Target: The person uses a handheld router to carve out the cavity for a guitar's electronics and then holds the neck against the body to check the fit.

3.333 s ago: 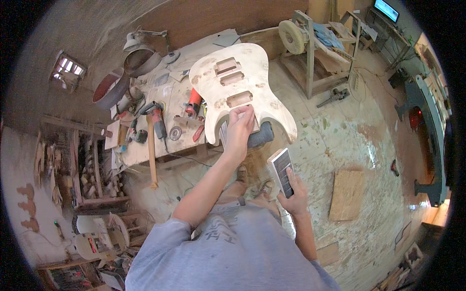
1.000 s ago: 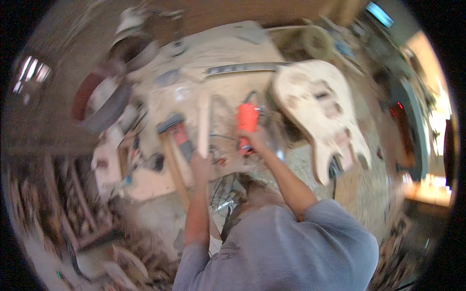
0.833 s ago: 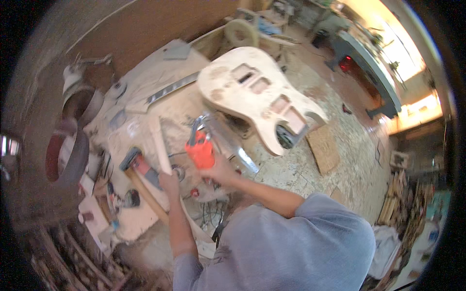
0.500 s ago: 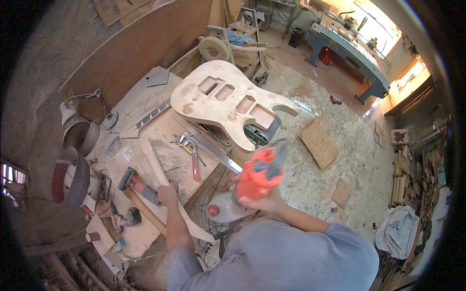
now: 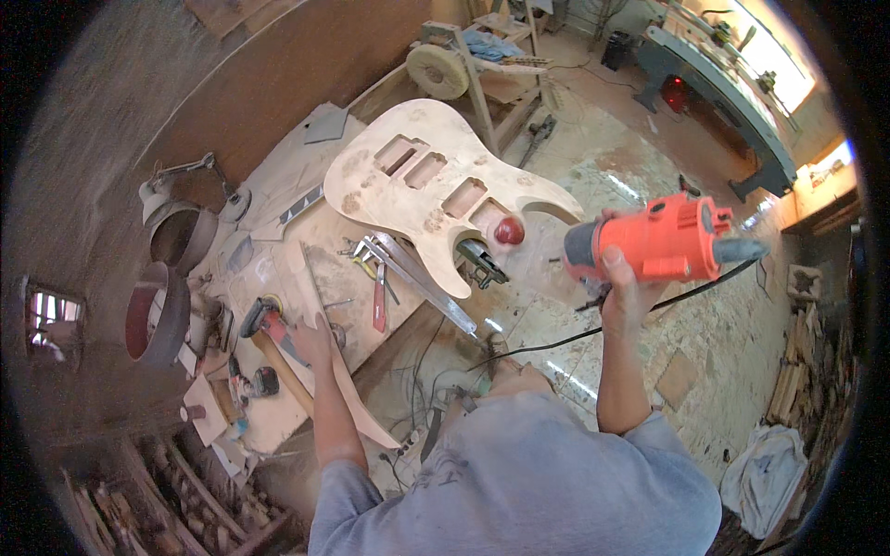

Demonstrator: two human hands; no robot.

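Observation:
In my right hand is an orange-red router, raised and tipped on its side, with fingers and thumb wrapped round its body. Its clear base plate carries a round red knob and overlaps the near horn of the guitar body in view. That pale wooden guitar body, with several routed cavities, lies ahead. My left hand is over a pale guitar neck, fingers apart, reaching toward a red-and-black power tool. Whether the fingertips touch that tool is unclear.
On the bench lie a steel straightedge, a red-handled tool and a cordless drill. A black cable trails from the router. Abrasive rings and a lamp stand at left; a large machine is at back right.
My right hand has swung the router up and to the right, turning it from upright onto its side. My left hand has shifted from the neck toward the power tool. The view has tilted slightly.

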